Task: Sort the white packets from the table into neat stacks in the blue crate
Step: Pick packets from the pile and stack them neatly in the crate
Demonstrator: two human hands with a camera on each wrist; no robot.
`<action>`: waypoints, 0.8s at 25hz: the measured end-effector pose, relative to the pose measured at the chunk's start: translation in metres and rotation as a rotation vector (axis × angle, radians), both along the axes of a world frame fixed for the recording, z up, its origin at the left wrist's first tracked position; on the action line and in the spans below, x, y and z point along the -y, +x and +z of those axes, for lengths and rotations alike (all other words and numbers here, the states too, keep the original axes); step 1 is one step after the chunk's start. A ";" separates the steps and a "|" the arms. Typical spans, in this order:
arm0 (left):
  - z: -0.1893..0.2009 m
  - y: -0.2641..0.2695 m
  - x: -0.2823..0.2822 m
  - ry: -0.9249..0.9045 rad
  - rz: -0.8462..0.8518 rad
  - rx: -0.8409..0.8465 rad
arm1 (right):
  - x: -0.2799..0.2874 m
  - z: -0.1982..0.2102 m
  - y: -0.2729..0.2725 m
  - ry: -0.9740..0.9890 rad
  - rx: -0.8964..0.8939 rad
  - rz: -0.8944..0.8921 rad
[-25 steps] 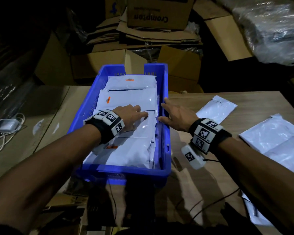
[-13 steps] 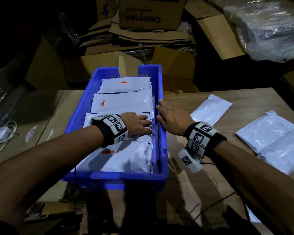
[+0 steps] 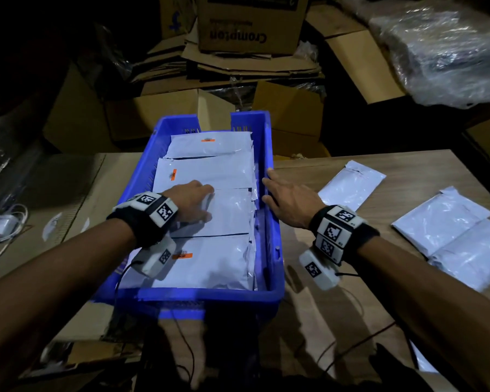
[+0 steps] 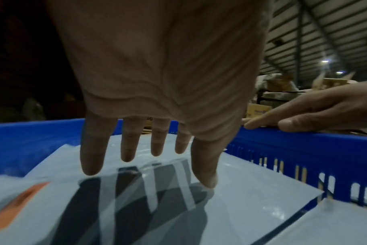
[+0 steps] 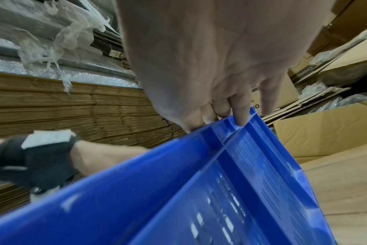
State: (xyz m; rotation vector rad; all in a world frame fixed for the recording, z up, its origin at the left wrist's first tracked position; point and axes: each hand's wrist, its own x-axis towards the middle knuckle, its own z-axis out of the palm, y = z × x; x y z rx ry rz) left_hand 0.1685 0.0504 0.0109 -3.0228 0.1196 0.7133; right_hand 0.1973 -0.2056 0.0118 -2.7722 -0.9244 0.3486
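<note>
The blue crate (image 3: pixel 273 250) stands mid-table, filled with several white packets (image 3: pixel 210 174) in overlapping stacks, some with orange labels. My left hand (image 3: pixel 194 203) lies inside it, fingers straight and spread, flat on the third packet (image 3: pixel 232 213); the left wrist view shows the left fingers (image 4: pixel 92 157) just over the packet's glossy surface (image 4: pixel 251 199). My right hand (image 3: pixel 283 198) rests on the crate's right rim, straight fingers (image 5: pixel 240 116) touching the blue edge (image 5: pixel 220 140). More white packets lie loose on the table: one (image 3: pixel 351 188) near the right hand, a pile (image 3: pixel 450 236) at far right.
Cardboard boxes (image 3: pixel 249 21) and flattened cartons are heaped behind the table. A plastic-wrapped bundle (image 3: pixel 447 46) sits at back right. A white charger with cable (image 3: pixel 0 224) lies at far left. Cables (image 3: pixel 345 349) trail over the table's near edge.
My left hand slid from the packet's right part back toward its left and far edge. The right hand stayed on the crate's right rim, shifting only slightly.
</note>
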 end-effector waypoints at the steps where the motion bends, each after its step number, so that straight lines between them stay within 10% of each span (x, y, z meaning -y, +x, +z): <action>1: -0.004 -0.003 -0.003 -0.006 0.032 -0.015 | 0.000 0.000 0.000 -0.001 -0.001 -0.003; 13: -0.002 -0.014 0.008 -0.018 0.059 0.022 | 0.000 0.000 -0.001 0.012 -0.033 -0.014; 20: 0.064 -0.035 0.072 -0.174 -0.059 0.352 | 0.040 -0.007 -0.038 0.408 -0.035 -0.315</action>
